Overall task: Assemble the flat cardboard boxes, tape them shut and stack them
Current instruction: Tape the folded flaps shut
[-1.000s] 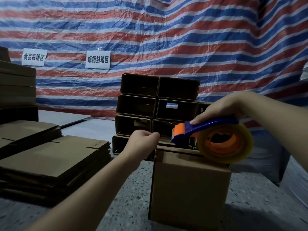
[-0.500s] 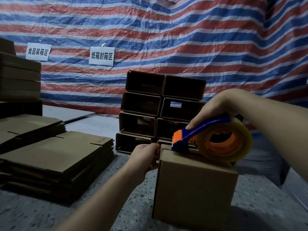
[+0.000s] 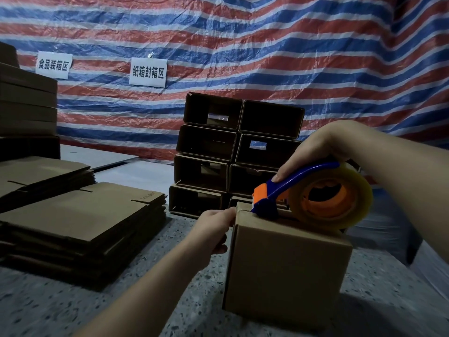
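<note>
An assembled brown cardboard box [image 3: 286, 271] stands on the speckled table in front of me. My right hand [image 3: 313, 152] grips a blue and orange tape dispenser [image 3: 315, 198] with a clear tape roll, its front end pressed on the box's top near the far left edge. My left hand [image 3: 213, 229] holds the box's upper left edge, fingers curled against the side. Behind stands a stack of assembled boxes [image 3: 235, 152] lying on their sides, open ends toward me.
Piles of flat folded cardboard [image 3: 80, 222] lie on the table [image 3: 60, 307] to the left, with more piles [image 3: 26, 103] at the far left. A striped red, white and blue tarp [image 3: 267, 45] with two paper signs hangs behind.
The dispenser has come down onto the box top. My left hand has dropped from the top edge to the box's left side.
</note>
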The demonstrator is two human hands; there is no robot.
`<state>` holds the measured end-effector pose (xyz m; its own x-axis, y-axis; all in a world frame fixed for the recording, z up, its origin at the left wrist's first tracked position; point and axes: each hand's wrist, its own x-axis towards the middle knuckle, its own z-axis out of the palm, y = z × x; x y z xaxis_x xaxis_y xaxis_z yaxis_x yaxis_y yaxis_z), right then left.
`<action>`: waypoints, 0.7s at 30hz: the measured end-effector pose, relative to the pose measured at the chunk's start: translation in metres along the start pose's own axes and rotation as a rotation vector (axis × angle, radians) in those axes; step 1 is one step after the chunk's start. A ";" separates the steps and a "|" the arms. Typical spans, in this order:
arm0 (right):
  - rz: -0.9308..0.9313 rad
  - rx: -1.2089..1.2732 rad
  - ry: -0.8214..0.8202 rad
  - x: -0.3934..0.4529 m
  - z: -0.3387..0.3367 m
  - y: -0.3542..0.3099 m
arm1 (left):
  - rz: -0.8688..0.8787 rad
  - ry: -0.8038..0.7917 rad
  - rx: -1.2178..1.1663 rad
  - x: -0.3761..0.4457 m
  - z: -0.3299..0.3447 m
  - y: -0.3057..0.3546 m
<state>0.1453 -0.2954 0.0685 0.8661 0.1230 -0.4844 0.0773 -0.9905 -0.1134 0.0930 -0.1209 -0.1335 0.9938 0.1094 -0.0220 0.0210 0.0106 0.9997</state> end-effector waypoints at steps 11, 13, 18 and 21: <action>-0.005 0.016 -0.048 0.005 -0.001 0.002 | -0.245 -0.149 -0.109 -0.004 -0.003 -0.028; -0.006 0.021 -0.048 0.005 -0.001 0.002 | -0.240 -0.102 -0.148 -0.003 -0.005 -0.025; -0.001 0.032 -0.044 0.002 0.000 0.001 | -0.005 0.163 -0.066 0.013 -0.004 0.013; -0.013 0.032 -0.043 0.001 0.000 0.000 | 0.030 0.051 0.040 0.010 0.011 0.031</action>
<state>0.1462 -0.2956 0.0676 0.8428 0.1389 -0.5199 0.0719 -0.9865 -0.1470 0.1045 -0.1307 -0.1028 0.9872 0.1594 0.0085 -0.0033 -0.0330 0.9994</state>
